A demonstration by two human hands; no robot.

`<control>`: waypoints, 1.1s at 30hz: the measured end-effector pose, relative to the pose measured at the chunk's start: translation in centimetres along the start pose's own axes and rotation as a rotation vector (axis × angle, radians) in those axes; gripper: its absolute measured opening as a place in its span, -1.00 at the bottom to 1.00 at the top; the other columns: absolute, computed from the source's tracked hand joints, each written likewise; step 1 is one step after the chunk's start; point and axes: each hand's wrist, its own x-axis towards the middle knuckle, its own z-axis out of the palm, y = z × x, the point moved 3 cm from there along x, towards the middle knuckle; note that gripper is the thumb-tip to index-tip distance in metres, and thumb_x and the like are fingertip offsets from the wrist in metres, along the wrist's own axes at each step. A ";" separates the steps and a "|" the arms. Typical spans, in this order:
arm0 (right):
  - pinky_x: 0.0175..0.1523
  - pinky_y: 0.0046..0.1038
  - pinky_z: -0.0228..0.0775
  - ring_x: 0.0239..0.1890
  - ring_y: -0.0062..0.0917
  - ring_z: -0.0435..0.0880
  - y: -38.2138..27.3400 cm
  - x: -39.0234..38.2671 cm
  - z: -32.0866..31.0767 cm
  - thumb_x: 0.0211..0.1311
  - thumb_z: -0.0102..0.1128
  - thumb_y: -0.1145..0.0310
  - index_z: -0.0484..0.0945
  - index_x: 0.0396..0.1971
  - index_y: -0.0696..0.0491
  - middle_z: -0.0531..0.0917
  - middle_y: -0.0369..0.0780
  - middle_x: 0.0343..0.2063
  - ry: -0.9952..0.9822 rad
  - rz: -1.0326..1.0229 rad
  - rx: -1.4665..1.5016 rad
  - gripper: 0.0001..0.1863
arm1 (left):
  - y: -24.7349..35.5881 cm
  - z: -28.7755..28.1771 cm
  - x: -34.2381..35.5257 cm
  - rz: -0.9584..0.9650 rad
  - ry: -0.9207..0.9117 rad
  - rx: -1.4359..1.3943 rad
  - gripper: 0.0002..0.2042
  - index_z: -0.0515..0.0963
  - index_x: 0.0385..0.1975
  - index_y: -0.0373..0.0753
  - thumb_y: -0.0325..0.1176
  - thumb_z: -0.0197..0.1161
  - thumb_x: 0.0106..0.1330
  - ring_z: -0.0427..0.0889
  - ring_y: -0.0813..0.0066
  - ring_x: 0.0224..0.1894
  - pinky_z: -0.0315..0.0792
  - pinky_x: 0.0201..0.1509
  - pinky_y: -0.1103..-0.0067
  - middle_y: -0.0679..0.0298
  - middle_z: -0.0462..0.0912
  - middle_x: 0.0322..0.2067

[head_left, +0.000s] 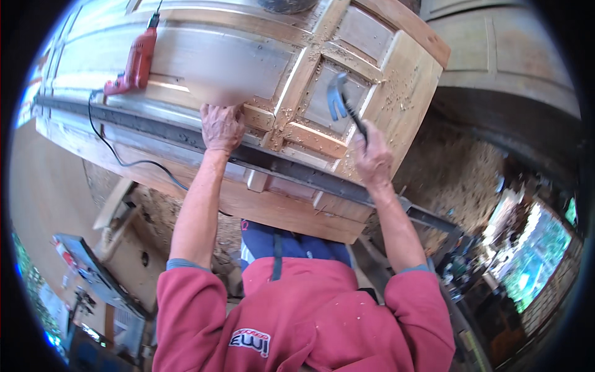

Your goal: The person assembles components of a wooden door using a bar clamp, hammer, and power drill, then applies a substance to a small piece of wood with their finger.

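A wooden panelled door (409, 74) lies flat in front of me, sprinkled with wood shavings. My right hand (375, 160) is wrapped round the dark handle of a claw hammer (338, 99), whose blue-grey head is raised over a small square panel. To the left, my left hand (223, 127) rests at the door's near rail, just beyond a long dark metal bar (273, 160). Its fingers are bent and closed, with their tips hidden; what they hold, if anything, does not show. A blurred patch covers the wood beyond them.
A red power drill (137, 62) lies on the door at the left, its black cable (127, 163) hanging over the near edge. A dark round object (286, 5) sits at the far edge. Another panelled piece (496, 46) stands at the far right. Shavings cover the ground.
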 end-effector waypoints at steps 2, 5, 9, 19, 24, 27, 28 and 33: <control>-0.31 -0.18 0.51 -0.38 -0.23 0.66 2.4 0.5 -0.1 0.31 0.25 0.29 0.50 0.13 -0.01 0.60 -0.13 -0.34 0.075 0.068 -0.125 -0.60 | -0.6 0.2 -0.1 -0.053 -0.094 -0.042 -0.75 0.66 -0.16 -0.05 -0.31 0.30 0.13 0.43 0.24 0.21 0.21 0.31 0.23 0.32 0.57 -0.02; -0.30 -0.18 0.50 -0.37 -0.23 0.65 6.0 0.7 0.2 0.24 0.31 0.34 0.51 0.13 -0.04 0.58 -0.15 -0.35 0.100 0.102 -0.256 -0.56 | -0.6 0.2 -0.2 -0.027 -0.088 -0.039 -0.74 0.65 -0.16 -0.04 -0.31 0.30 0.12 0.42 0.25 0.22 0.19 0.30 0.20 0.34 0.58 -0.04; -0.14 -0.15 0.48 -0.21 -0.19 0.64 8.2 -0.1 2.0 0.16 0.36 0.40 0.53 0.09 -0.03 0.59 -0.13 -0.28 0.079 0.180 -0.221 -0.55 | 0.0 -0.1 0.1 -0.027 -0.097 -0.014 -0.80 0.62 -0.23 -0.09 -0.31 0.28 0.13 0.43 0.25 0.20 0.19 0.27 0.20 0.33 0.57 -0.06; -0.01 -0.32 0.51 -0.13 -0.31 0.63 -4.1 11.8 -4.7 0.18 0.31 0.55 0.64 -0.05 0.12 0.60 -0.10 -0.16 0.310 0.061 -0.064 -0.70 | -7.0 0.0 11.5 0.135 -0.042 -0.042 -0.72 0.57 -0.03 -0.08 -0.17 0.21 0.32 0.44 0.21 0.17 0.21 0.27 0.22 0.22 0.53 0.02; -0.18 -0.43 0.55 -0.23 -0.39 0.69 -12.8 26.2 -8.2 0.21 0.29 0.62 0.67 -0.16 0.15 0.66 -0.11 -0.23 0.412 -0.180 0.047 -0.80 | -11.1 2.9 20.2 0.094 0.138 0.047 -0.47 0.39 0.31 0.00 0.06 0.13 0.39 0.18 0.19 0.46 -0.04 0.48 0.11 0.17 0.32 0.34; -0.14 -0.40 0.57 -0.28 -0.36 0.72 -15.6 35.9 -5.8 0.22 0.28 0.55 0.70 -0.27 0.16 0.72 -0.15 -0.31 0.335 -0.362 0.098 -0.90 | -11.9 4.2 20.4 0.063 0.078 0.046 -0.41 0.33 0.36 0.03 0.12 0.10 0.39 0.08 0.18 0.51 -0.15 0.50 0.04 0.17 0.24 0.40; -0.12 -0.40 0.59 -0.29 -0.33 0.74 -16.1 38.9 -4.3 0.23 0.27 0.50 0.71 -0.29 0.14 0.74 -0.15 -0.31 0.276 -0.377 0.098 -0.90 | -12.0 4.4 20.2 0.053 0.058 0.042 -0.41 0.32 0.37 0.04 0.13 0.10 0.39 0.06 0.18 0.52 -0.17 0.50 0.02 0.18 0.22 0.40; 0.07 -0.29 0.58 -0.05 -0.23 0.73 -15.7 46.5 6.5 0.27 0.17 0.42 0.73 -0.14 0.06 0.74 -0.12 -0.08 -0.848 -0.052 -0.554 -0.77 | -12.0 4.4 20.3 0.033 0.027 0.027 -0.42 0.30 0.37 0.06 0.16 0.05 0.42 0.03 0.20 0.54 -0.19 0.51 0.02 0.19 0.20 0.41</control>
